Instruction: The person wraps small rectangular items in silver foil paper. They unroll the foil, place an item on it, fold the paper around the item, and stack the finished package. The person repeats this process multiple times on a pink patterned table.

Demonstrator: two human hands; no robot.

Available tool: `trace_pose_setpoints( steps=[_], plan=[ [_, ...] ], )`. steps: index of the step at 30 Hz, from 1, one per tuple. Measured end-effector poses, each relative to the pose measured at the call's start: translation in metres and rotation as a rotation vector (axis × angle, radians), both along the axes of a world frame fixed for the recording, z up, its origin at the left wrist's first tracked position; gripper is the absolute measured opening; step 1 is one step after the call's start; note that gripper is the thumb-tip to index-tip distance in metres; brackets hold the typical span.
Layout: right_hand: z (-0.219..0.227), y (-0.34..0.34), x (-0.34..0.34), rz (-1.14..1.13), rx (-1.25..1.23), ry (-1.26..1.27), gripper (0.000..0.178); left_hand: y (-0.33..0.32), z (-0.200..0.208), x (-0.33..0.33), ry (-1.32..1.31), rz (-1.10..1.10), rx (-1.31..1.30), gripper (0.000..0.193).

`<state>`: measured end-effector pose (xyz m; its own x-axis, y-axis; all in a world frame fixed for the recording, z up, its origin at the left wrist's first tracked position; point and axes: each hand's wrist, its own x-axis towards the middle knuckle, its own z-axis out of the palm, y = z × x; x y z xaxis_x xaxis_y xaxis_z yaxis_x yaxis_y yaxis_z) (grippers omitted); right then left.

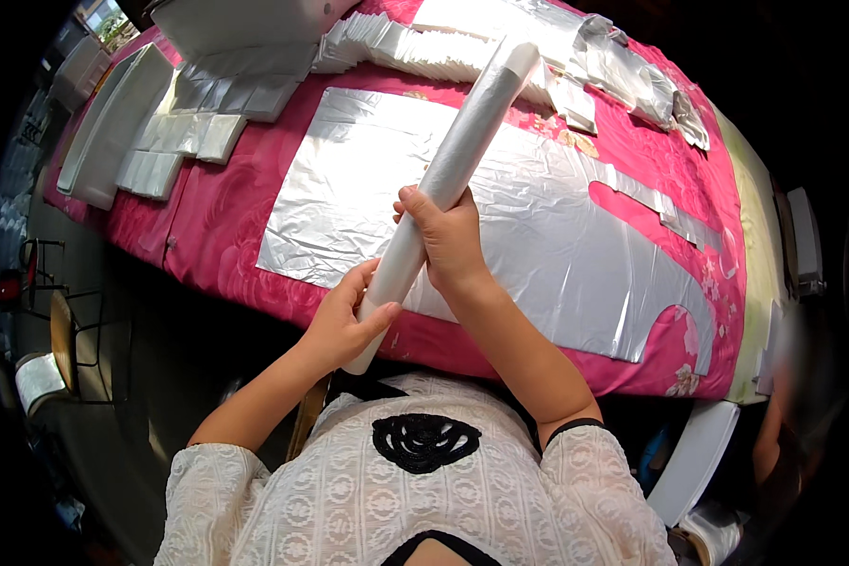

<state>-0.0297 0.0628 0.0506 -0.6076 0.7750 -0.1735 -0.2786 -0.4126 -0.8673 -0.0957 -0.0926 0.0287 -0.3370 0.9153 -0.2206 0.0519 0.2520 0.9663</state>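
Observation:
A long, pale roll of thin plastic film [472, 141] slants up and to the right in front of me, held above the table. My left hand [347, 319] is closed round its lower part, thumb on the near side. Higher up, about its middle, my right hand [446, 234] grips it with the fingers wrapped round. Beneath the roll, a whitish plastic apron [557, 245] lies spread flat, its cut-out straps at the right. The roll hides part of this sheet.
A pink flowered cloth [226, 231] covers the table. Folded white packets [160, 137] lie in rows at the left beside a white box [113, 132]. A long row of folded plastic [415, 49] runs along the back. A stool [47, 377] stands at the left.

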Motion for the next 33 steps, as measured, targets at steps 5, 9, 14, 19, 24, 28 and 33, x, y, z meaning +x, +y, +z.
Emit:
trace_pose_setpoints(
  steps=[5, 9, 14, 19, 24, 28, 33],
  plan=[
    [-0.021, -0.012, 0.019, -0.143, 0.004, -0.026, 0.044, 0.022, -0.013, 0.024, 0.229, 0.025, 0.067, 0.048],
    [-0.036, 0.013, 0.037, -0.168, 0.0, -0.052, 0.043, 0.015, -0.011, 0.017, -0.31, -0.108, -0.177, 0.044],
    [-0.048, 0.092, 0.069, -0.202, -0.064, -0.065, 0.052, -0.006, -0.011, -0.004, -0.77, -0.351, -0.293, 0.07],
    [-0.05, 0.144, 0.106, -0.25, 0.277, -0.369, 0.036, -0.023, -0.017, -0.012, -0.897, -0.464, -0.4, 0.078],
    [-0.019, 0.139, 0.116, 0.194, 0.248, -0.605, 0.035, -0.032, -0.023, -0.016, -1.044, -0.403, -0.405, 0.078],
    [-0.021, 0.143, 0.117, 0.448, 0.207, -0.634, 0.03, -0.034, -0.028, -0.016, -1.036, -0.406, -0.406, 0.078],
    [-0.034, 0.146, 0.12, 0.427, 0.29, -0.564, 0.02, -0.037, -0.031, -0.018, -0.98, -0.472, -0.433, 0.075]
  ],
)
